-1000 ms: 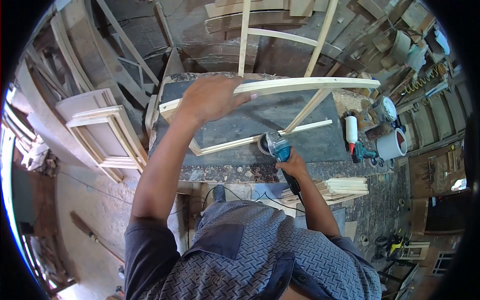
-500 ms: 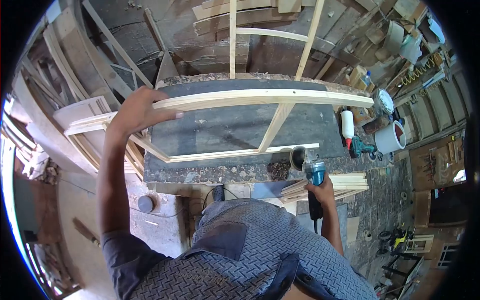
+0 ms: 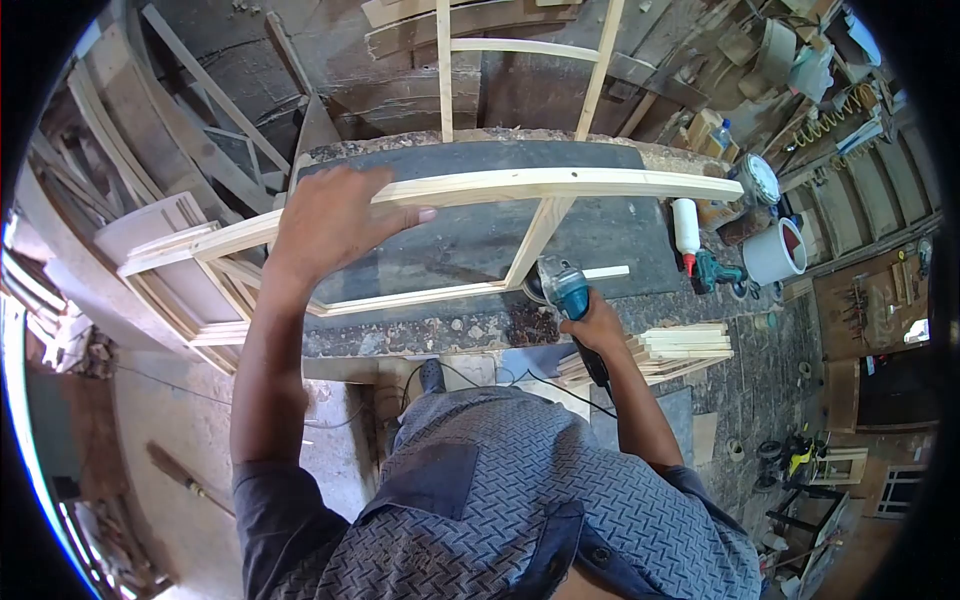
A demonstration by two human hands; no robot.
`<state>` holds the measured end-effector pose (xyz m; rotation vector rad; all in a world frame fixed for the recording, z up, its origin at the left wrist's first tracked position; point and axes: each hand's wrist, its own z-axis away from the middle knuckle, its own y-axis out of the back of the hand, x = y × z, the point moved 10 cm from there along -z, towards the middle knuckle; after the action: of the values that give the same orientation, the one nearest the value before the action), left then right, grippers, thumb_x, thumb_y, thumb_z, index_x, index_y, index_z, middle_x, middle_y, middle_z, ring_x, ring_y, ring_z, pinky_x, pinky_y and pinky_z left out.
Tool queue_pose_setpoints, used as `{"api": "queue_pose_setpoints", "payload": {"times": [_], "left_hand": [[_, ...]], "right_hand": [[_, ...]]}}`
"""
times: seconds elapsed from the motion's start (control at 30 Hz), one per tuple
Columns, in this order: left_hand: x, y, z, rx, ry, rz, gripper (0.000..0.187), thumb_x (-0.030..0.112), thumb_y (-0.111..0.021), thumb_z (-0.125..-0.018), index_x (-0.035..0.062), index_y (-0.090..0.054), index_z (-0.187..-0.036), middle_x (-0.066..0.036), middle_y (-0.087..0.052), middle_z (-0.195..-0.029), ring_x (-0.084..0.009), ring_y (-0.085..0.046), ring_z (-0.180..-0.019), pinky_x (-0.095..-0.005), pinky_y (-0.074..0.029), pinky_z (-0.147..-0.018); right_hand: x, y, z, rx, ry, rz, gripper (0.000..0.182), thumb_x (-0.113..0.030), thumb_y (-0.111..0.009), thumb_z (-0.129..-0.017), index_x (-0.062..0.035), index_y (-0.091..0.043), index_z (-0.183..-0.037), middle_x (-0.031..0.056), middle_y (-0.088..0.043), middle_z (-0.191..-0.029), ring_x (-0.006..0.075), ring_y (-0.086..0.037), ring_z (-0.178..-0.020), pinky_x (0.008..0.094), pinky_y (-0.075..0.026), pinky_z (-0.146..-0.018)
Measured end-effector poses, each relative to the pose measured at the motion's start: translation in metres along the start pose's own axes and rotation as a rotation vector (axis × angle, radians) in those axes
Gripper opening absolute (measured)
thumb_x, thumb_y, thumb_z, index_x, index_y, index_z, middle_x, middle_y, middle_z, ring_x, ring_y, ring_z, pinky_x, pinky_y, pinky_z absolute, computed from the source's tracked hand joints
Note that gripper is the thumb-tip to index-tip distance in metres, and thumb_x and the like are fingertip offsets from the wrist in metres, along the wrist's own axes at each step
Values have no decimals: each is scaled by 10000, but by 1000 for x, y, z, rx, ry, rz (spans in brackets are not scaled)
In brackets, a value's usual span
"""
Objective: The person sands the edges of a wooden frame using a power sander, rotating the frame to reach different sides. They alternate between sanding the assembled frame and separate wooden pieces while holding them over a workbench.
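My left hand [image 3: 325, 222] grips the upper rail of a pale wooden frame [image 3: 480, 186], fingers over the far side and thumb along the near side. The frame stands on the dark workbench [image 3: 430, 245], with a cross strut sloping down to its lower rail. In my right hand [image 3: 597, 325] is a teal and black angle grinder [image 3: 570, 293], held by its body. The grinder's disc overlaps the lower rail near the foot of the strut, and its cable trails toward me.
On the bench's right are a white glue bottle [image 3: 686, 228], a teal drill [image 3: 715, 270] and a white bucket [image 3: 773, 252]. Stacked wooden pieces [image 3: 685, 345] lie below the bench edge. More frame parts [image 3: 525, 47] stand beyond the bench.
My left hand has moved right along the upper rail. My right hand has brought the grinder left and up, from the rail's right end to the foot of the strut.
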<state>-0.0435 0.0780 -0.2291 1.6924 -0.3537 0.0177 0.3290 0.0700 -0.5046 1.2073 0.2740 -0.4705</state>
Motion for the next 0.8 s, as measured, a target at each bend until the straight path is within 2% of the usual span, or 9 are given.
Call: {"api": "queue_pose_setpoints", "payload": {"times": [0.2, 0.3, 0.37, 0.5, 0.57, 0.6, 0.73, 0.8], "left_hand": [[-2, -2, -2, -11, 27, 10, 594, 614, -678, -839, 34, -731, -952, -203, -699, -835, -412, -669, -828, -491, -504, -770], [-2, -3, -2, -4, 27, 9, 578, 603, -683, -842, 37, -726, -949, -206, -694, -827, -412, -665, -818, -490, -502, -765], [0, -1, -3, 11, 15, 3, 571, 598, -685, -844, 38, -722, -951, -208, -693, -824, -411, -662, -811, -490, -501, -760], [0, -2, -4, -34, 51, 3, 568, 594, -698, -838, 41, -716, -966, -214, -683, -804, -417, -652, -797, -490, -489, -761], [2, 0, -4, -18, 54, 3, 573, 596, -701, -834, 40, -717, -974, -216, -680, -797, -418, -651, -796, -488, -486, -763], [2, 0, -4, -21, 64, 3, 580, 602, -701, -832, 41, -719, -978, -218, -679, -793, -418, -651, -796, -487, -485, -767], [3, 1, -2, -20, 76, 14, 597, 617, -696, -829, 43, -723, -992, -223, -678, -791, -411, -655, -803, -481, -488, -774], [3, 1, -2, -10, 67, 6, 599, 620, -695, -828, 44, -723, -991, -223, -678, -791, -409, -654, -800, -482, -489, -772]], "right_hand": [[-5, -3, -6, -36, 17, 42, 811, -339, -835, -581, -20, -548, -1268, 272, -679, -1115, 436, -647, -1075, 471, -513, -922], [8, 0, -4, -66, -12, 6, 884, -347, -843, -564, 17, -526, -1305, 291, -669, -1133, 434, -646, -1089, 459, -510, -944], [19, 7, -4, -42, -26, -8, 974, -352, -849, -546, 72, -486, -1344, 317, -656, -1154, 429, -645, -1109, 446, -506, -964], [59, 33, -9, 16, -81, -20, 1039, -347, -852, -531, 108, -451, -1374, 320, -652, -1172, 423, -642, -1127, 434, -505, -963], [95, 44, -24, 90, -80, -58, 983, -335, -849, -529, 91, -490, -1339, 288, -666, -1152, 400, -653, -1101, 420, -505, -953], [109, 51, -27, 122, -92, -141, 840, -312, -855, -517, 32, -559, -1223, 259, -680, -1089, 386, -667, -1041, 429, -515, -912], [145, 78, -37, 224, -168, -201, 790, -295, -857, -524, 61, -581, -1173, 246, -691, -1059, 380, -676, -1010, 414, -530, -891], [146, 76, -43, 210, -144, -204, 791, -296, -857, -526, 60, -579, -1176, 248, -691, -1060, 386, -675, -1012, 418, -531, -893]]}}
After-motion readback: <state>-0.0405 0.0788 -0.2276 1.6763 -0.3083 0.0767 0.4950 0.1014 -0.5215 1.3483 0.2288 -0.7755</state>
